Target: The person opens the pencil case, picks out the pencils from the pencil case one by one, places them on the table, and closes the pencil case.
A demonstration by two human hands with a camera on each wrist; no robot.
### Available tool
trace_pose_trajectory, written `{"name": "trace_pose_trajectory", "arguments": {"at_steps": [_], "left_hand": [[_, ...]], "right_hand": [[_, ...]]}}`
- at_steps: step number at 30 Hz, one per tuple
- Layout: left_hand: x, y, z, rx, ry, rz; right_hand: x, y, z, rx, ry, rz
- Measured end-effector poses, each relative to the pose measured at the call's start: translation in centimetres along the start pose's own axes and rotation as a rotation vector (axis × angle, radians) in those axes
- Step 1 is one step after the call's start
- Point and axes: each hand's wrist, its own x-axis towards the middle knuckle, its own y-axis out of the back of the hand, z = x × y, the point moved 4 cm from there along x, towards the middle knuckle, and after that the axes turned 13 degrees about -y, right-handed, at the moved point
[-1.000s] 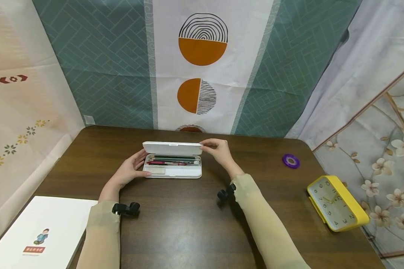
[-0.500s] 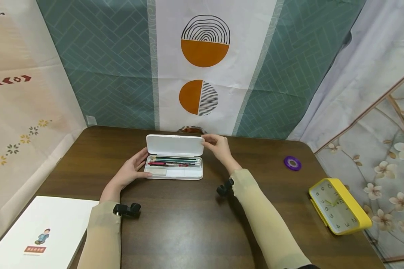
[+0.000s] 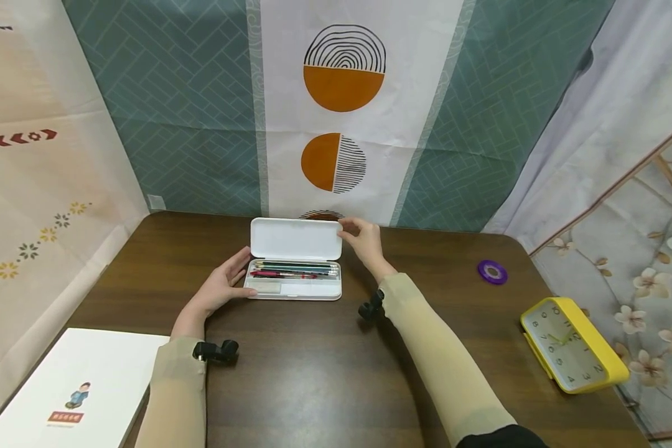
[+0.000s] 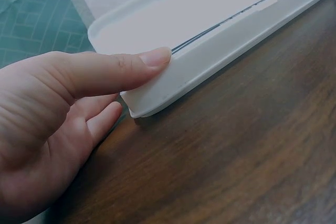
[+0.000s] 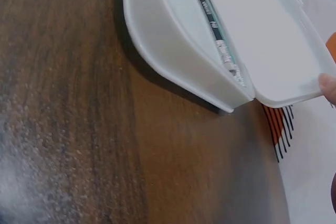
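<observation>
White, rectangular, plastic-looking pencil case [image 3: 313,290] sits steady: left hand [image 3: 219,287] grips its left end, right hand [image 3: 365,241] pinches the raised white lid [image 3: 295,239] at its corner. Light pressure should spare the hinge. Slim dark-green pencils [image 3: 294,265] lie inside, dark-brown wooden table [image 3: 313,361] beneath.

I count two hands [image 3: 218,286] [image 3: 366,244] (mine), one pencil case [image 3: 308,290], one clock [image 3: 565,345], one purple disc [image 3: 491,272], one flat white item [image 3: 109,379].
</observation>
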Motion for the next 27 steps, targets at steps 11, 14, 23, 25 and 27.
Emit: {"name": "trace_pose_trajectory", "arguments": {"at_steps": [11,14,23,25,27], "left_hand": [[0.0,0.1,0.0,-0.002,-0.001,0.004],[0.0,0.1,0.0,-0.001,-0.001,-0.002],[0.0,-0.1,-0.1,0.006,0.004,-0.013],[0.0,-0.1,-0.1,0.009,0.002,-0.015],[0.0,0.0,-0.2,0.007,0.001,-0.015]], "right_hand": [[0.8,-1.0,1.3,-0.045,-0.101,-0.056],[0.9,-1.3,1.8,-0.052,-0.148,-0.102],[1.2,-1.8,2.9,-0.101,-0.200,-0.198],[1.2,-1.9,3.1,-0.101,-0.216,-0.221],[1.2,-2.0,3.2,-0.095,-0.234,-0.245]]}}
